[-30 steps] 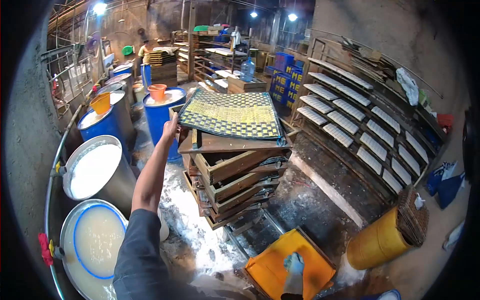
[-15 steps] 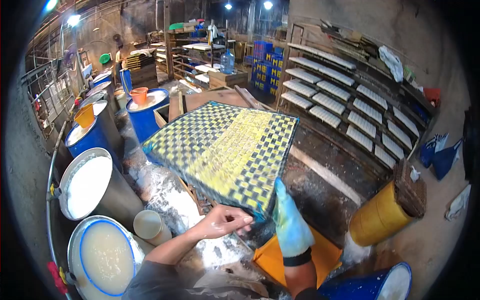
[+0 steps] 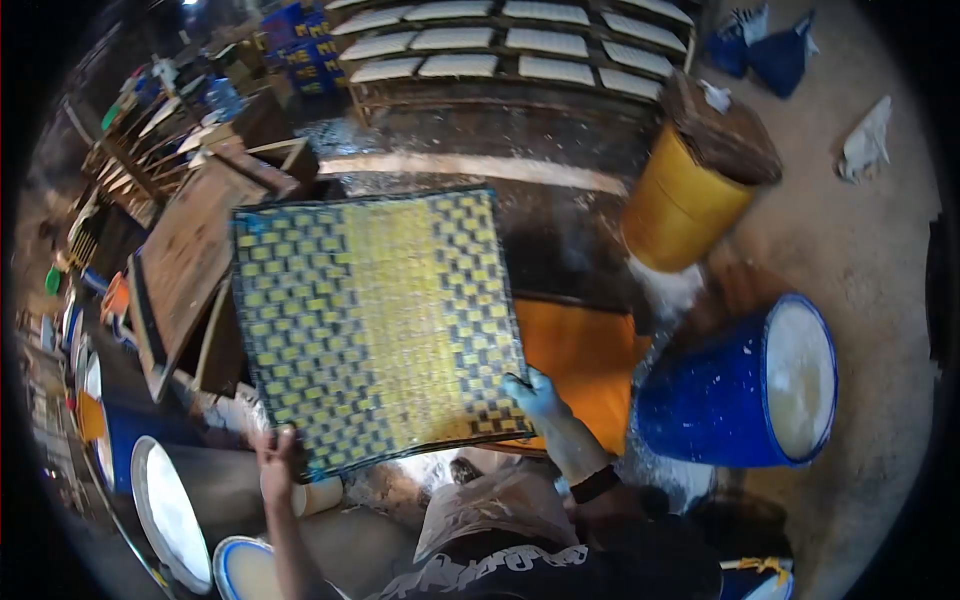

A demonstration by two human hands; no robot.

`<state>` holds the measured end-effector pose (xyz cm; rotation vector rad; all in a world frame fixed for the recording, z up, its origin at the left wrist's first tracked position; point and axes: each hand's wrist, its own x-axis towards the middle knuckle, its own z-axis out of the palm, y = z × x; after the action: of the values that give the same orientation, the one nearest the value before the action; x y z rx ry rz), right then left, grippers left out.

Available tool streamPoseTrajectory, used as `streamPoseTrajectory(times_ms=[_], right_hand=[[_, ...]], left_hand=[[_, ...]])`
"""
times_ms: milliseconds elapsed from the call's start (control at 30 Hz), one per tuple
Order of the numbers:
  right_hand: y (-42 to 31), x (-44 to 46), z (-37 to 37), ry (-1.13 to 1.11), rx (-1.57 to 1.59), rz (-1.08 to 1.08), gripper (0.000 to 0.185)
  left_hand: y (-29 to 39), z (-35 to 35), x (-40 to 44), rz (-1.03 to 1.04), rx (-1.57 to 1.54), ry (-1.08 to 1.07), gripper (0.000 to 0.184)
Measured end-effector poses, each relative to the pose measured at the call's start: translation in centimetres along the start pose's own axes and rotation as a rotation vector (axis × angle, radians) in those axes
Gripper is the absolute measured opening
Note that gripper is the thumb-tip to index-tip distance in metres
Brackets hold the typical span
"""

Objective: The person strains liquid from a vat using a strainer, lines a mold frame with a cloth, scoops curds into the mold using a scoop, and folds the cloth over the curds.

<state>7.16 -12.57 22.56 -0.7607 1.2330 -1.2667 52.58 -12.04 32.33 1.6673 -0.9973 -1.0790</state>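
I hold a woven mat (image 3: 390, 320) in front of me, square, with a yellow and black check and a plainer yellow band down its middle. My bare left hand (image 3: 278, 460) is closed on its near left corner, thumb on top. On the right edge, near the lower corner, my gloved right hand (image 3: 540, 398) grips it with the thumb over the top face; the fingers underneath are hidden. Partly covered by the mat's right side is a flat orange surface (image 3: 590, 375) lower down.
To the right stand a blue barrel (image 3: 700, 395) with whitish contents and a yellow drum (image 3: 690, 205). A wooden box-like stand (image 3: 190, 270) is at left, above a metal drum of white liquid (image 3: 172, 515). A rack (image 3: 440, 100) of white slabs stands ahead.
My view has swung right and downward. The mat has turned and come closer to my body. My left hand, earlier loosely curled by the near corner, now grips the left corner.
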Motion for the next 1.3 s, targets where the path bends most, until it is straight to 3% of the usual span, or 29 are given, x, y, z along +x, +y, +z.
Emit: streamPoseTrajectory(times_ms=[33,100,133,167,233,300,333,400,433,467,533,567,667,733,767,800,833,867,933,967,1000,1033,1067,1100,1133,1200,1233,1267,1300], right_hand=[[1.0,-0.4,-2.5,0.087,-0.049,0.031,0.029],[3.7,-1.1,-8.7,0.245,-0.057,0.054,0.031],[5.5,-1.4,-12.1,0.323,-0.023,0.046,0.032],[7.1,-1.7,-15.5,0.378,-0.056,0.056,0.031],[12.0,-1.6,-23.2,0.445,-0.089,0.071,0.029],[15.9,-1.8,-29.0,0.511,-0.419,0.423,0.031],[15.9,-2.0,-30.1,0.517,-0.418,0.438,0.031],[15.7,-2.8,-32.1,0.54,-0.273,0.619,0.033],[20.5,-2.7,-34.1,0.659,-0.242,0.547,0.034],[19.9,-2.8,-34.3,0.657,-0.245,0.56,0.034],[17.4,-2.7,-33.4,0.566,-0.193,0.495,0.035],[16.9,-2.3,-33.3,0.563,-0.193,0.503,0.035],[16.4,-1.8,-32.6,0.639,-0.142,0.561,0.036],[17.4,-2.4,-32.8,0.618,-0.408,0.503,0.034],[17.8,-2.8,-32.9,0.62,-0.416,0.51,0.034],[19.6,-3.6,-33.8,0.751,-0.639,0.411,0.034],[21.6,-4.6,-35.1,0.875,-0.862,0.299,0.035],[23.2,-5.7,-36.7,0.874,-0.873,0.295,0.035],[27.3,-8.2,-40.7,0.861,-0.638,0.531,0.031],[31.2,-11.4,-42.2,0.867,-0.736,0.631,0.029],[33.8,-12.2,-43.6,0.871,-0.837,0.718,0.026],[30.7,-11.6,-40.8,0.875,-0.679,0.914,0.026],[28.2,-11.4,-38.3,0.867,-0.532,1.116,0.028],[27.9,-12.0,-37.5,0.906,-0.424,1.17,0.027],[28.7,-11.9,-37.5,0.933,-0.329,1.146,0.027],[31.7,-12.3,-38.9,0.99,-0.114,1.055,0.027],[33.1,-12.1,-39.7,1.004,-0.014,1.0,0.027],[34.4,-11.5,-40.7,1.004,0.079,0.946,0.028],[35.3,-10.7,-41.5,0.997,0.171,0.896,0.028]], left_hand=[[-0.4,4.8,0.0,-0.084,-0.107,0.001,0.023],[-1.3,14.9,-0.6,0.037,-0.029,0.025,0.028],[-3.6,18.7,0.3,-0.12,-0.097,-0.064,0.025],[-7.2,21.4,2.8,0.004,0.027,-0.313,0.023],[-12.0,29.3,4.2,0.034,-0.057,-0.427,0.024],[-16.5,33.5,6.0,0.122,0.02,-0.624,0.025],[-17.6,35.5,5.2,-0.021,-0.172,-0.636,0.023],[-19.1,38.9,5.0,-0.108,-0.219,-0.744,0.021],[-23.1,39.3,6.4,-0.224,-0.038,-0.748,0.02],[-24.9,39.2,6.8,-0.237,-0.036,-0.745,0.02],[-27.7,38.4,6.9,-0.336,0.379,-0.696,0.028],[-30.1,37.6,7.2,-0.207,0.37,-0.689,0.023],[-36.8,35.0,8.4,-0.189,0.334,-0.513,0.021],[-37.0,34.2,8.4,-0.099,0.359,-0.49,0.019],[-37.2,33.7,8.8,0.08,0.456,-0.552,0.017],[-37.1,33.3,9.1,0.263,0.547,-0.61,0.015],[-35.4,33.7,8.6,-0.125,0.54,-0.502,0.013],[-35.9,33.3,9.2,-0.129,0.53,-0.502,0.013],[-38.6,32.2,10.9,0.224,0.741,-0.476,0.018],[-38.4,32.7,11.1,-0.101,0.716,-0.297,0.022],[-40.5,31.9,12.1,-0.265,0.668,-0.294,0.036],[-44.5,30.8,13.7,-0.329,0.796,-0.303,0.047],[-48.0,30.3,14.6,-0.398,0.931,-0.319,0.059],[-45.2,30.3,14.5,-0.596,0.95,-0.55,0.081],[-45.2,30.4,14.9,-0.789,0.863,-0.676,0.082],[-44.9,31.6,14.5,-0.964,0.705,-0.724,0.08],[-45.8,32.1,14.2,-0.942,0.473,-0.7,0.074],[-46.1,31.6,13.9,-0.771,0.112,-0.738,0.06],[-46.6,31.5,14.4,-0.818,0.021,-0.717,0.052]])
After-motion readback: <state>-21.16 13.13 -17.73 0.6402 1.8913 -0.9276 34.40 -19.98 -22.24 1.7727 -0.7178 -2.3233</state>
